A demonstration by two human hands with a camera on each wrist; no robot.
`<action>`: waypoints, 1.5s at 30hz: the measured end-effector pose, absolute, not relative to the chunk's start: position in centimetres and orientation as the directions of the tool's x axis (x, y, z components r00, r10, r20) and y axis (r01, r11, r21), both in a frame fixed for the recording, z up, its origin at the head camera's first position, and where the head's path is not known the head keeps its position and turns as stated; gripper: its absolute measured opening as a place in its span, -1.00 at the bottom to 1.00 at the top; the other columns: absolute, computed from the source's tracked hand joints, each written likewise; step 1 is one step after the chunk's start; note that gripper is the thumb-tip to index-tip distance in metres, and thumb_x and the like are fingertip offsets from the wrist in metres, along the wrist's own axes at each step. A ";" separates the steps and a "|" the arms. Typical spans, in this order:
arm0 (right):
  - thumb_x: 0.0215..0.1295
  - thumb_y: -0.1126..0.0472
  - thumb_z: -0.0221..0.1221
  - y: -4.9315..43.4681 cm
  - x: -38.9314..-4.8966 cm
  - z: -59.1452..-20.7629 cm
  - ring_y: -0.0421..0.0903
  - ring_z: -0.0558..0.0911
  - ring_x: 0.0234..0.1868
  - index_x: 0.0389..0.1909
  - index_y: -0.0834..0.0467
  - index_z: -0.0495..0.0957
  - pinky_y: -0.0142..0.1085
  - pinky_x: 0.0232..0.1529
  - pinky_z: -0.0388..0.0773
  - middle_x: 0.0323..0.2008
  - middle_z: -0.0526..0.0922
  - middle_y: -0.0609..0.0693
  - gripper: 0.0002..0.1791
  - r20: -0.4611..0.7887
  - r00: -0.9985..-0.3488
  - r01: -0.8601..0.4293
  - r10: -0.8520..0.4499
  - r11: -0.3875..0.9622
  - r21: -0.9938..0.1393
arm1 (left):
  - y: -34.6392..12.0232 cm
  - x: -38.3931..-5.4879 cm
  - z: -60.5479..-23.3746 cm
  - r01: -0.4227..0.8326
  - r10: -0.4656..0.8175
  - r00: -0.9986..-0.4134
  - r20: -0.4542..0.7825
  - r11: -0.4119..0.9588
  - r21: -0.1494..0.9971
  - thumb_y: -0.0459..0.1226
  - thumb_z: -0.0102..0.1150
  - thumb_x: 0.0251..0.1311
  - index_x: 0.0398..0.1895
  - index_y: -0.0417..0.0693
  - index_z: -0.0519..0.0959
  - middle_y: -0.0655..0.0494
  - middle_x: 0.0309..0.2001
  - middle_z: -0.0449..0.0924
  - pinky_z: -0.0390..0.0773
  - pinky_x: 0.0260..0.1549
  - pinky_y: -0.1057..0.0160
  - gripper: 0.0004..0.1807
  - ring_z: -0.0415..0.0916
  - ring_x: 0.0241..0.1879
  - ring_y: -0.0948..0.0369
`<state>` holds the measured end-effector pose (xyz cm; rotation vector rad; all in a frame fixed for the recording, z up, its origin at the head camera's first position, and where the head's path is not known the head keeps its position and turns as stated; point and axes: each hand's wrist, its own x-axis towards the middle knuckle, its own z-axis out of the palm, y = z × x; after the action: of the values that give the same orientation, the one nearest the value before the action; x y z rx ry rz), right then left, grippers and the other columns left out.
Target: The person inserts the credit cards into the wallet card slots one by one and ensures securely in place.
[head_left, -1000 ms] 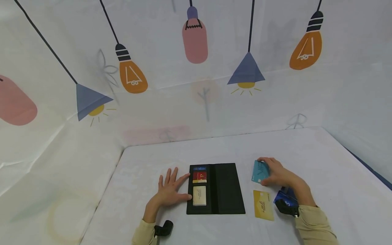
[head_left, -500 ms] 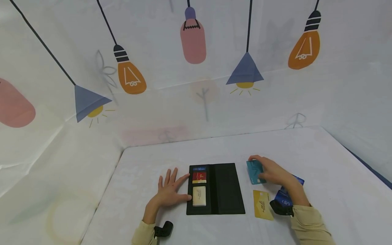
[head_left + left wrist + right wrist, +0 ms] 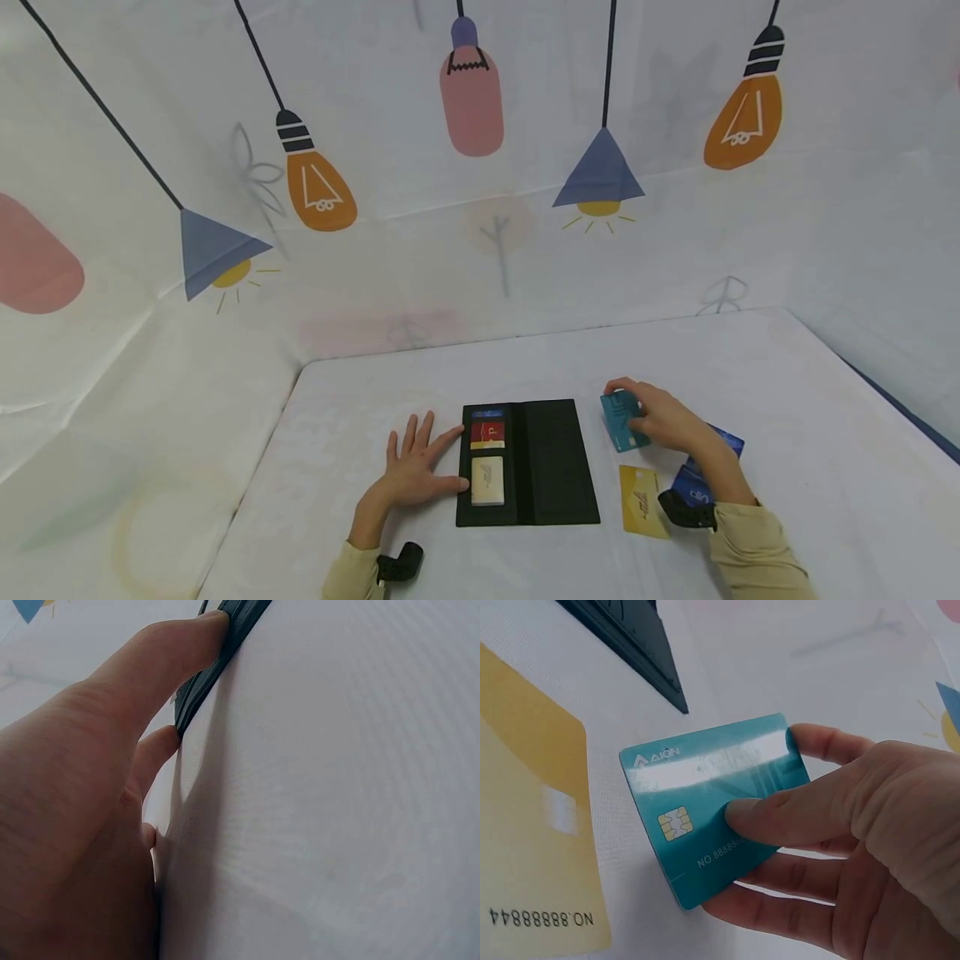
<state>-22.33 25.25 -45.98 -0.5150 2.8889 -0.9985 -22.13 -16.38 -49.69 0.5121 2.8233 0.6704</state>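
A teal bank card (image 3: 705, 795) with a gold chip is pinched in my right hand (image 3: 667, 418), thumb on its face and fingers behind and along its edges. In the head view the teal card (image 3: 621, 423) is to the right of an open black card wallet (image 3: 558, 462). My left hand (image 3: 412, 475) lies with fingers spread, thumb and index finger touching the wallet's left edge. In the wallet's left side sit a red card (image 3: 488, 433), a blue one above it and a cream card (image 3: 487, 481) below.
A yellow card (image 3: 642, 502) lies on the white table (image 3: 375, 383) right of the wallet. Blue cards (image 3: 693, 486) lie under the right forearm, partly hidden. A white cloth wall (image 3: 405, 275) with printed lamps stands behind.
My right hand has shifted left with the teal card, nearer the wallet, uncovering more of the blue cards. The left hand and wallet have stayed in place.
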 end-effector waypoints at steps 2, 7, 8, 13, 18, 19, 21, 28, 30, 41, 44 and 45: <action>0.15 0.51 0.19 25.3 -22.3 -46.0 0.20 0.52 0.03 0.19 0.12 0.41 0.19 0.01 0.52 0.20 0.50 0.29 -0.44 0.065 -0.946 -0.289 -0.318 0.737 -0.611 | -16.4 -22.1 -49.7 0.284 0.373 -0.922 -0.109 0.839 0.464 0.24 0.33 0.04 0.48 0.29 0.28 -0.17 0.59 -0.24 -0.51 0.35 -0.35 -0.10 -0.48 0.55 -0.19; 0.20 0.51 0.16 25.5 -22.4 -45.9 0.15 0.52 -0.06 0.16 0.09 0.40 0.12 -0.07 0.55 0.18 0.50 0.30 -0.48 0.080 -0.946 -0.296 -0.316 0.729 -0.617 | -16.4 -22.1 -49.8 0.284 0.371 -0.923 -0.106 0.838 0.466 0.25 0.32 0.03 0.48 0.29 0.28 -0.17 0.59 -0.24 -0.51 0.35 -0.36 -0.09 -0.48 0.55 -0.19; 0.20 0.51 0.16 25.5 -22.4 -45.9 0.15 0.53 -0.07 0.16 0.10 0.40 0.12 -0.07 0.55 0.18 0.50 0.31 -0.49 0.089 -0.944 -0.302 -0.317 0.729 -0.614 | -16.4 -22.1 -49.8 0.284 0.371 -0.923 -0.105 0.838 0.467 0.25 0.32 0.03 0.47 0.29 0.28 -0.17 0.59 -0.24 -0.51 0.35 -0.36 -0.09 -0.48 0.55 -0.19; 0.21 0.52 0.12 25.6 -22.5 -46.0 0.20 0.55 -0.01 0.16 0.12 0.38 0.17 -0.05 0.54 0.17 0.51 0.34 -0.50 0.131 -0.946 -0.314 -0.297 0.734 -0.602 | -16.5 -22.1 -49.8 0.282 0.372 -0.921 -0.113 0.839 0.465 0.25 0.32 0.03 0.48 0.30 0.28 -0.16 0.59 -0.24 -0.52 0.35 -0.35 -0.09 -0.49 0.55 -0.18; 0.20 0.54 0.09 25.2 -22.9 -46.1 0.16 0.55 -0.08 0.14 0.13 0.35 0.14 -0.07 0.54 0.08 0.55 0.30 -0.50 0.160 -0.949 -0.313 -0.273 0.728 -0.610 | -16.5 -22.1 -49.8 0.282 0.375 -0.920 -0.112 0.834 0.474 0.24 0.33 0.03 0.48 0.29 0.28 -0.17 0.59 -0.24 -0.52 0.35 -0.35 -0.09 -0.48 0.55 -0.18; 0.20 0.54 0.09 25.1 -22.9 -46.1 0.15 0.55 -0.10 0.13 0.12 0.34 0.13 -0.09 0.55 0.06 0.56 0.30 -0.50 0.165 -0.949 -0.311 -0.267 0.725 -0.615 | -16.5 -22.1 -49.8 0.282 0.374 -0.921 -0.111 0.834 0.474 0.24 0.33 0.03 0.48 0.29 0.28 -0.17 0.59 -0.24 -0.52 0.35 -0.35 -0.09 -0.48 0.55 -0.19; 0.20 0.54 0.09 24.7 -23.1 -46.1 0.15 0.55 -0.13 0.11 0.11 0.33 0.12 -0.11 0.55 0.02 0.58 0.31 -0.52 0.184 -0.950 -0.313 -0.254 0.722 -0.617 | -16.5 -22.1 -49.9 0.283 0.372 -0.922 -0.109 0.837 0.468 0.26 0.32 0.03 0.48 0.31 0.27 -0.15 0.59 -0.24 -0.52 0.35 -0.35 -0.09 -0.49 0.55 -0.18; 0.20 0.54 0.08 23.4 -24.1 -46.4 0.18 0.56 -0.12 0.08 0.11 0.32 0.18 -0.09 0.54 0.00 0.59 0.34 -0.53 0.238 -0.947 -0.319 -0.216 0.728 -0.607 | -16.6 -22.3 -50.2 0.284 0.371 -0.922 -0.108 0.840 0.462 0.28 0.31 0.03 0.48 0.33 0.27 -0.15 0.59 -0.25 -0.51 0.36 -0.35 -0.09 -0.49 0.55 -0.18; 0.21 0.52 0.06 23.0 -24.3 -46.4 0.19 0.56 -0.10 0.10 0.11 0.32 0.20 -0.06 0.53 0.03 0.58 0.35 -0.54 0.239 -0.947 -0.318 -0.214 0.729 -0.607 | -16.6 -22.3 -50.1 0.283 0.370 -0.923 -0.109 0.840 0.463 0.28 0.30 0.02 0.48 0.32 0.27 -0.15 0.59 -0.25 -0.51 0.36 -0.35 -0.09 -0.50 0.55 -0.17; 0.23 0.49 0.04 21.6 -25.3 -45.5 0.16 0.55 -0.11 0.08 0.11 0.33 0.15 -0.07 0.51 0.07 0.56 0.35 -0.57 0.286 -0.936 -0.344 -0.204 0.702 -0.624 | -16.4 -22.2 -49.7 0.283 0.373 -0.921 -0.112 0.839 0.465 0.26 0.31 0.03 0.48 0.31 0.27 -0.15 0.59 -0.26 -0.52 0.36 -0.35 -0.09 -0.49 0.55 -0.18; 0.26 0.47 0.06 20.9 -25.5 -45.3 0.15 0.56 -0.15 0.08 0.09 0.33 0.07 -0.17 0.54 0.03 0.57 0.34 -0.59 0.279 -0.938 -0.342 -0.206 0.681 -0.648 | -16.4 -22.2 -49.8 0.281 0.370 -0.922 -0.114 0.842 0.460 0.26 0.31 0.03 0.48 0.31 0.27 -0.15 0.60 -0.25 -0.51 0.36 -0.35 -0.09 -0.49 0.55 -0.18; 0.28 0.46 0.06 20.7 -25.6 -45.3 0.14 0.57 -0.17 0.08 0.08 0.32 0.02 -0.19 0.54 0.02 0.57 0.32 -0.60 0.276 -0.938 -0.342 -0.208 0.675 -0.654 | -16.4 -22.2 -49.8 0.282 0.370 -0.922 -0.114 0.843 0.458 0.27 0.31 0.03 0.48 0.32 0.27 -0.14 0.60 -0.25 -0.51 0.36 -0.35 -0.09 -0.49 0.55 -0.18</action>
<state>-25.61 20.73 -45.28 -0.5028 3.0368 -1.2470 -22.22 -16.43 -49.85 0.5052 2.8240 0.6560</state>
